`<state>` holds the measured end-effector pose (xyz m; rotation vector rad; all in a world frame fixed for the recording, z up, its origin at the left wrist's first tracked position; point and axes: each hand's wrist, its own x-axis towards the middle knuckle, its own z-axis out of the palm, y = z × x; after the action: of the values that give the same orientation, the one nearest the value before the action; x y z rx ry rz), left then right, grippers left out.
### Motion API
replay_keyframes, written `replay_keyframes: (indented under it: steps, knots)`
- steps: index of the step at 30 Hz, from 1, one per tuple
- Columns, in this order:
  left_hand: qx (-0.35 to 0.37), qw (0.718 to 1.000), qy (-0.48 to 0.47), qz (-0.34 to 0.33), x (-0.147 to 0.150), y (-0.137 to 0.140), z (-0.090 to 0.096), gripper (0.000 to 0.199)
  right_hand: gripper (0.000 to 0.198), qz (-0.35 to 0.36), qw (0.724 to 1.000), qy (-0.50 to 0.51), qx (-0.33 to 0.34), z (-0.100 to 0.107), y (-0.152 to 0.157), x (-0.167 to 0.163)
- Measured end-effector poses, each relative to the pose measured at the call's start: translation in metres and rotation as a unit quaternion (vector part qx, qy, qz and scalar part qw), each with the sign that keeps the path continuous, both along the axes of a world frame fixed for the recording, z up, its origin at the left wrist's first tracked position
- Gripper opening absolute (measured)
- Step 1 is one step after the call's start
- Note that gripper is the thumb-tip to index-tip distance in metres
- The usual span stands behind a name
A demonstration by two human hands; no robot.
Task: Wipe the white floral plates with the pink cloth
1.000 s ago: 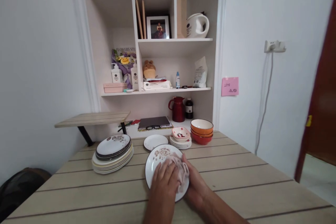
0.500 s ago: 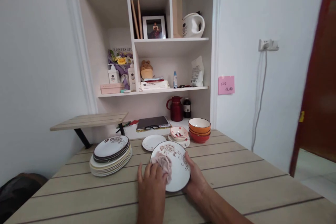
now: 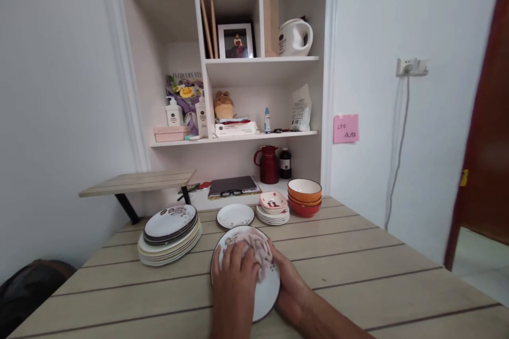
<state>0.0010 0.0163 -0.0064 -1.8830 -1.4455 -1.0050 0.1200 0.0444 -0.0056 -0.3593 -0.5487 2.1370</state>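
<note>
A white plate with a dark rim and brown flower pattern is tilted toward me above the near part of the table. My right hand grips its right edge, thumb on the upper face and the other fingers hidden beneath. My left hand presses a crumpled pale pink cloth against the plate's face, fingers curled on it. The cloth covers much of the upper pattern. Just behind lies a smaller white plate flat on the table.
A tall stack of plates stands at the left on the wooden table. Farther back are small dishes and stacked orange and red bowls. A raised wooden shelf overhangs the back left; a red jug stands behind.
The held plate has come lower and slightly left, toward me. My left hand has slid the cloth from the plate's left side up and right, across the flower pattern.
</note>
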Motion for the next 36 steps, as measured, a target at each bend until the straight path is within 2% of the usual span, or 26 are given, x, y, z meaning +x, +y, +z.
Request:
replay_keyframes:
  steps: [3, 5, 11, 14, 17, 23, 27, 31, 33, 36]
  knots:
    - [-0.019, 0.998, -0.031, 0.056, -0.009, 0.0, 0.006, 0.019, 0.056, -0.004, 1.0, 0.016, 0.0, -0.001, 0.004, 0.003]
    - [-0.025, 0.997, -0.035, 0.066, -0.012, -0.001, 0.007, 0.015, 0.058, -0.007, 1.0, 0.028, -0.01, -0.002, 0.009, 0.009]
    - [-0.041, 0.999, -0.011, 0.012, 0.001, -0.003, -0.001, 0.012, 0.059, -0.049, 0.998, 0.036, -0.023, 0.004, 0.019, 0.023]
    - [-0.049, 0.999, 0.01, -0.02, 0.007, -0.003, -0.006, 0.018, 0.062, -0.036, 0.999, 0.021, -0.017, 0.007, 0.018, 0.025]
    - [-0.055, 0.998, 0.006, -0.023, 0.008, -0.003, -0.009, 0.027, 0.061, -0.022, 1.0, 0.009, -0.016, 0.006, 0.014, 0.023]
    - [-0.025, 0.999, 0.017, -0.038, 0.005, -0.004, -0.008, 0.051, 0.059, 0.01, 0.999, 0.029, -0.028, 0.003, 0.003, 0.01]
    - [0.012, 0.999, 0.037, 0.004, -0.005, -0.001, -0.001, 0.045, 0.056, 0.021, 0.999, 0.025, -0.022, 0.005, -0.002, 0.005]
    - [0.013, 0.997, -0.002, 0.076, -0.017, 0.0, 0.007, 0.032, 0.056, 0.015, 0.999, 0.019, -0.021, 0.004, 0.0, 0.007]
    - [-0.011, 0.997, -0.017, 0.08, -0.018, -0.001, 0.008, 0.025, 0.057, 0.002, 1.0, 0.017, -0.017, 0.003, 0.004, 0.01]
    - [-0.053, 0.997, -0.015, 0.052, -0.011, -0.002, 0.005, 0.015, 0.058, -0.018, 1.0, 0.012, -0.012, 0.003, 0.009, 0.017]
